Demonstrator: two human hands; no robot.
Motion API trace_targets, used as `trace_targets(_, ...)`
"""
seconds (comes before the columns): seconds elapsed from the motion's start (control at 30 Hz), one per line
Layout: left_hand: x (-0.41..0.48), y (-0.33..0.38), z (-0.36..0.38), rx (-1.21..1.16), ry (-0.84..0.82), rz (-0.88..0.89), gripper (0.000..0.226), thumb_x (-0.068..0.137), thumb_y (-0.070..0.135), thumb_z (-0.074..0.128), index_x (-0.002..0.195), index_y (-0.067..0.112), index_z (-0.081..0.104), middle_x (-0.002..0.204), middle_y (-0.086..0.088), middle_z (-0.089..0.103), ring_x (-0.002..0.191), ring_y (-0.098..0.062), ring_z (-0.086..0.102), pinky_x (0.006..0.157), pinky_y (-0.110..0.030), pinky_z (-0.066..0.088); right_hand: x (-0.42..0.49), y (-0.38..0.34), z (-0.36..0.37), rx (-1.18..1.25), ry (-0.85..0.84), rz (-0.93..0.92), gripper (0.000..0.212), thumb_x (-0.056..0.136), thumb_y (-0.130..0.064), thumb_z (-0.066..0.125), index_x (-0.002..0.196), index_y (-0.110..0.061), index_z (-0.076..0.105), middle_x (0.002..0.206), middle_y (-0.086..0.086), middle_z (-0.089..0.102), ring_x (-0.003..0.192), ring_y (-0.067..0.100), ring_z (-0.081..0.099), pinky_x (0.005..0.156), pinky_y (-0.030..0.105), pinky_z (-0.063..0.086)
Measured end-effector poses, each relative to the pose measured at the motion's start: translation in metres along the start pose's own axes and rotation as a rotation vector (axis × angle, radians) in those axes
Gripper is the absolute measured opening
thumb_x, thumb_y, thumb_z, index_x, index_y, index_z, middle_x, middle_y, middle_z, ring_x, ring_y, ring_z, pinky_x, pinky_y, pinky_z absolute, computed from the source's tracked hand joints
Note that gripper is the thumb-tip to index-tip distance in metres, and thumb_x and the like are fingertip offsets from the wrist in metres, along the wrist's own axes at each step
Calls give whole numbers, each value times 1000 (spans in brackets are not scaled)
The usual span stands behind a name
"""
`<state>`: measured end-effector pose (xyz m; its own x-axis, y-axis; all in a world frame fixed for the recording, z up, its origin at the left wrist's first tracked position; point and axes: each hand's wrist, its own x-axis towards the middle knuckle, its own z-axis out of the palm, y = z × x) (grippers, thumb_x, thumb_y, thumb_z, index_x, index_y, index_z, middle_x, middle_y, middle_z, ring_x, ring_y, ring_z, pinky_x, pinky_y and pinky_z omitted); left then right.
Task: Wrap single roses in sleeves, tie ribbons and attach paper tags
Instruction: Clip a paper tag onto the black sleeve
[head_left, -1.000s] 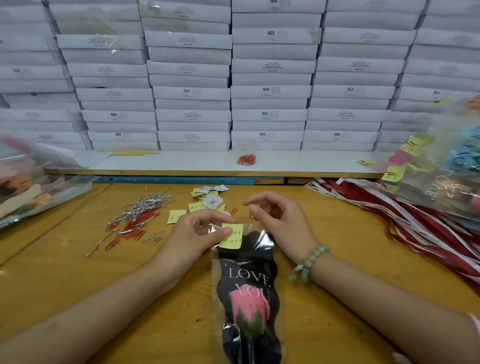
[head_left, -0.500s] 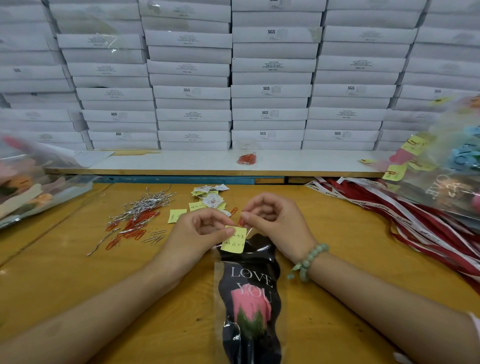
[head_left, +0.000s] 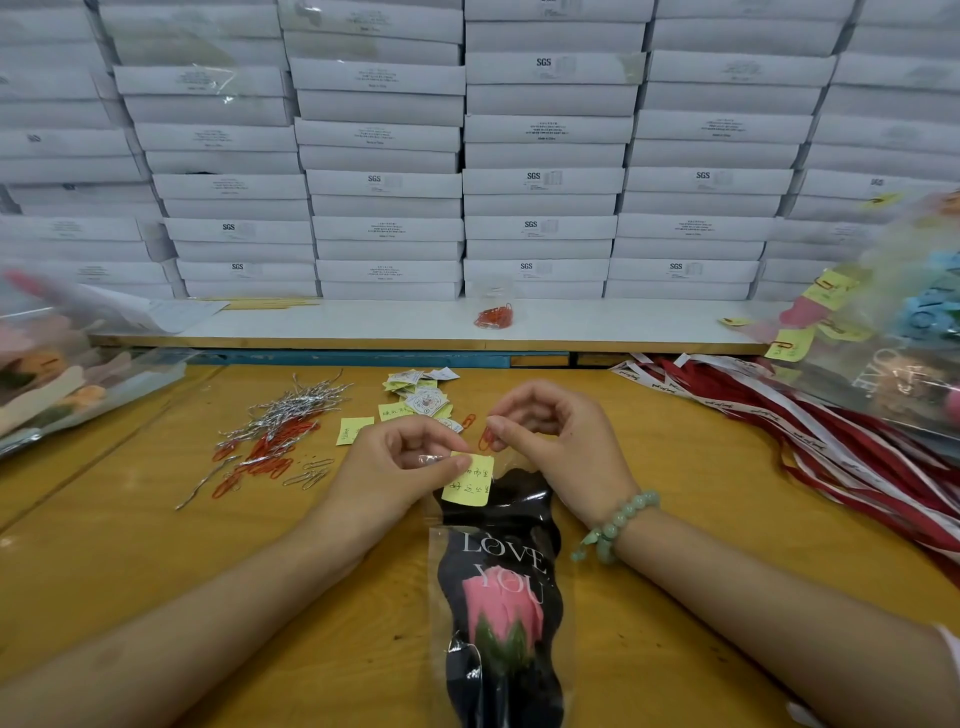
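A pink rose (head_left: 503, 613) lies in a black and clear sleeve (head_left: 498, 525) printed "LOVE YOU", flat on the wooden table (head_left: 156, 571), its open top pointing away from me. My left hand (head_left: 395, 467) pinches a yellow paper tag (head_left: 469, 479) with handwriting against the sleeve's top edge. My right hand (head_left: 556, 447) holds a red paper clip (head_left: 486, 439) between thumb and fingertip, just above the tag's upper edge. A green bead bracelet (head_left: 615, 525) circles the right wrist.
Loose red paper clips (head_left: 270, 452) and silver twist ties (head_left: 291, 405) lie left of my hands. More yellow tags (head_left: 415, 400) sit behind them. Red and white ribbons (head_left: 831, 447) spread at right. Wrapped flowers (head_left: 904, 332) pile at right and left; white boxes (head_left: 540, 182) stack behind.
My right hand has come in toward the sleeve's top with the red clip, closing the gap to the tag. My left hand keeps the tag pinched on the sleeve.
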<state>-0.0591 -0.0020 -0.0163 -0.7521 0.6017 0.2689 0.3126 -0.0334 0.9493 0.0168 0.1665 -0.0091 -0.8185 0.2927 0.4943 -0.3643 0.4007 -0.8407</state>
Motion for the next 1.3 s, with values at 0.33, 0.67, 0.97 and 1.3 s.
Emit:
trace_targets(0.33, 0, 0, 0, -14, 3, 20, 9, 75, 10, 79, 80, 16, 75, 70, 1, 67, 66, -8, 65, 61, -13, 50, -2, -1, 3, -43, -68, -20, 6, 80, -10, 74, 84, -9, 69, 75, 3, 73, 69, 13, 69, 68, 20, 54)
trace_targets(0.67, -1, 0, 0, -29, -4, 10, 8, 75, 12, 79, 80, 15, 74, 68, 2, 67, 62, -6, 63, 57, -13, 49, -2, -2, 3, -66, -91, 3, 9, 82, -13, 73, 87, -7, 70, 78, 4, 73, 73, 18, 70, 71, 26, 57)
trace_targets(0.97, 2, -3, -4, -51, 17, -17, 15, 67, 26, 79, 79, 19, 75, 74, -3, 71, 71, -14, 67, 66, -17, 53, -3, -3, 2, -100, -148, 33, 10, 82, -18, 72, 87, -9, 72, 80, 3, 73, 71, 11, 68, 70, 19, 54)
trace_targets(1.3, 1, -3, -1, -56, 30, -29, 16, 82, 14, 73, 97, 17, 73, 86, -1, 72, 78, -9, 68, 68, -17, 52, 1, -13, -2, -195, 52, 10, 15, 92, -21, 59, 107, -20, 63, 101, -11, 67, 93, -5, 59, 82, 7, 43)
